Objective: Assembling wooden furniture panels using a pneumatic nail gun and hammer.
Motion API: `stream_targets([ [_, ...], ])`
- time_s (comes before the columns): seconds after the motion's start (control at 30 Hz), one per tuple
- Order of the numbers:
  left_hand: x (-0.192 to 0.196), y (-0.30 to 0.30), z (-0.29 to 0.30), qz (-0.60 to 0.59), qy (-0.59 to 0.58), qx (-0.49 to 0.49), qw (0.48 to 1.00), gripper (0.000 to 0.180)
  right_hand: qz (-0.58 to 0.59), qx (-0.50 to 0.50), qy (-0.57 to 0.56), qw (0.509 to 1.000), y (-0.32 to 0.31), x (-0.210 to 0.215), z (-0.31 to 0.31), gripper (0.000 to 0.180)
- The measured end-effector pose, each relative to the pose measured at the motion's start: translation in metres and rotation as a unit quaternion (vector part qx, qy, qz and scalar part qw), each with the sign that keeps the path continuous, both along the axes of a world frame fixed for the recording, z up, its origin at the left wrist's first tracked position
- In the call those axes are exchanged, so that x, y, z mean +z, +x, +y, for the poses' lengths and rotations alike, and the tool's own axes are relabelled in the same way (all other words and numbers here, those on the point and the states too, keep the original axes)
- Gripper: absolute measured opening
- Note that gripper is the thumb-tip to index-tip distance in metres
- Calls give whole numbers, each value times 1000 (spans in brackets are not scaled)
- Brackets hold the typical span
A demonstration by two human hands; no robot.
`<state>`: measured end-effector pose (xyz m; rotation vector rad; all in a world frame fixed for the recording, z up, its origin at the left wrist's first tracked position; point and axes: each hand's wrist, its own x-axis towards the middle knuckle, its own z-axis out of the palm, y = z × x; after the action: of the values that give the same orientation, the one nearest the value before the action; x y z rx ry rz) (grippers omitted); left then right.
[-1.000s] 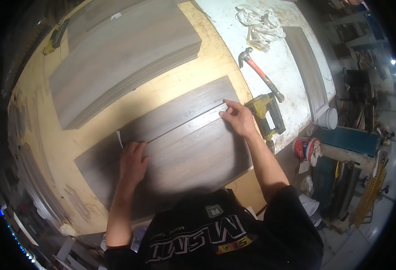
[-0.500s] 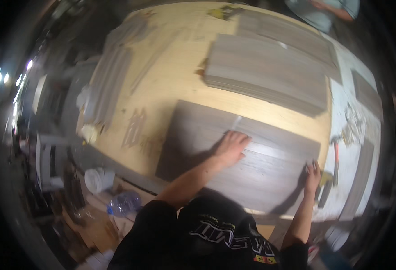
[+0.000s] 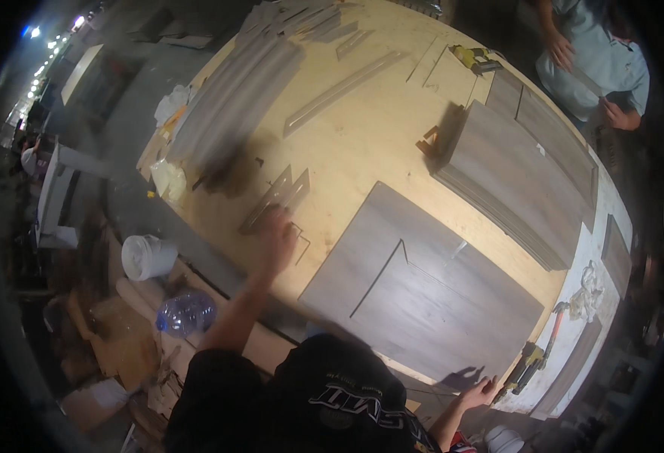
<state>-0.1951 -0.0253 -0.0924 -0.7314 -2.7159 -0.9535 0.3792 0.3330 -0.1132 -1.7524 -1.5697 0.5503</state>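
A wide grey-brown wood-grain panel [image 3: 430,294] lies flat on the table before me, with a thin dark bent line and a small pale mark on its face. To its left, my left hand [image 3: 277,240] reaches over the near ends of short grey strips [image 3: 290,189]. Its fingertips overlap them, and whether they grip one cannot be made out. At the panel's near right corner is my right hand [image 3: 480,392], fingers loosely apart and holding nothing. Just right of it lies a yellow-and-black nail gun [image 3: 525,370].
A stack of grey panels [image 3: 517,177] stands at the far right, with long strips [image 3: 234,106] piled far left. A hammer [image 3: 555,328] lies by crumpled plastic [image 3: 589,291]. Across the table a person [image 3: 592,72] holds a strip. A bucket [image 3: 148,257] and bottle [image 3: 186,313] sit left.
My left hand has left the panel's face and moved left to the short strips. My right hand has come nearer along the panel's right edge. The view has turned leftward.
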Motion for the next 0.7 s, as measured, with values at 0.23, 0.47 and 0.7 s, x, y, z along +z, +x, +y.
stream_targets([
  [0.23, -6, -131, -17, -272, 111, 66, 953, 45, 72, 123, -74, 987, -124, 29, -89, 39],
  [0.47, 24, -120, 27, -2, -207, -98, 973, 60, 4, 279, -124, 952, -230, 63, -154, 37],
  [0.7, 23, -106, 70, -138, -273, -120, 944, 56, 16, 237, -80, 968, -264, 93, -162, 37],
])
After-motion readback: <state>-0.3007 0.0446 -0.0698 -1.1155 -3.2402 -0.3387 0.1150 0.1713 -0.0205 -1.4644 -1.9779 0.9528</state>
